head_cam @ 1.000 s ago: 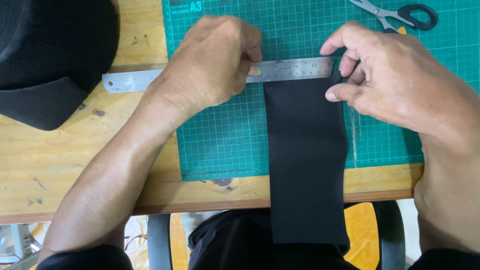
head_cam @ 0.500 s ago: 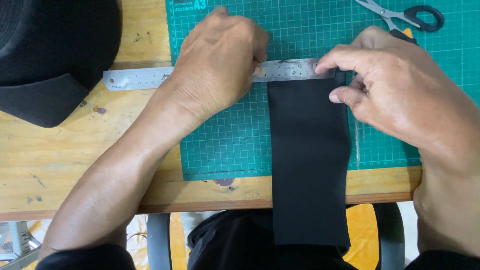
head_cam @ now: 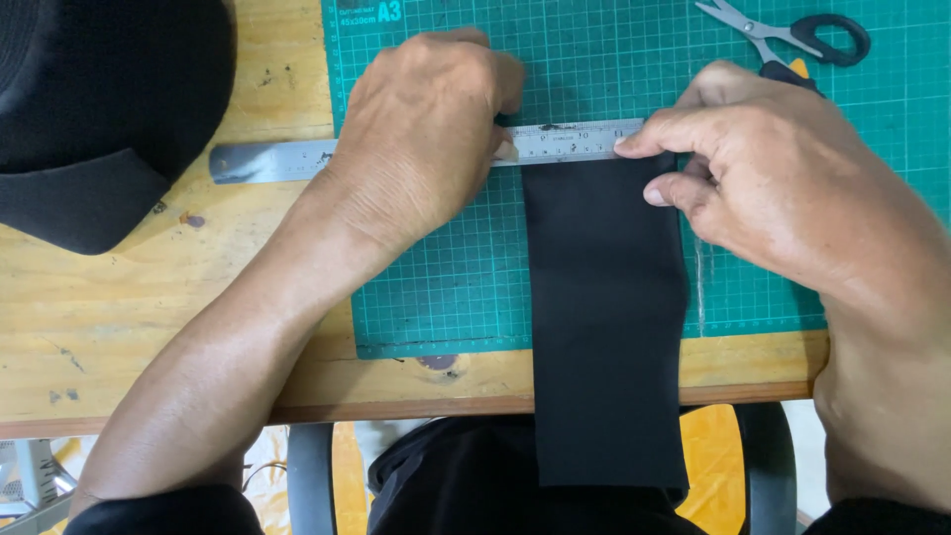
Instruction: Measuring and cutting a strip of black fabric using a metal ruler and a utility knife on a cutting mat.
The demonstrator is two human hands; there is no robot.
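We find open mat [head_cam: 594, 59] above the ruler [head_cam: 272, 160] and bare desk [head_cam: 149, 327] lower left. Obstacles: scissors [head_cam: 792, 30] top right, black hat [head_cam: 99, 119] top left.

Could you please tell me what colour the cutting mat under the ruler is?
The cutting mat is green with pale grid lines, seen in the head view.

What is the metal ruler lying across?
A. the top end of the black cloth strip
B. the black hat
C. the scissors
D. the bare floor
A: the ruler lies across the top end of the black cloth strip on the green mat, pressed down by the left hand and the right hand; the scissors lie apart, at the top right.
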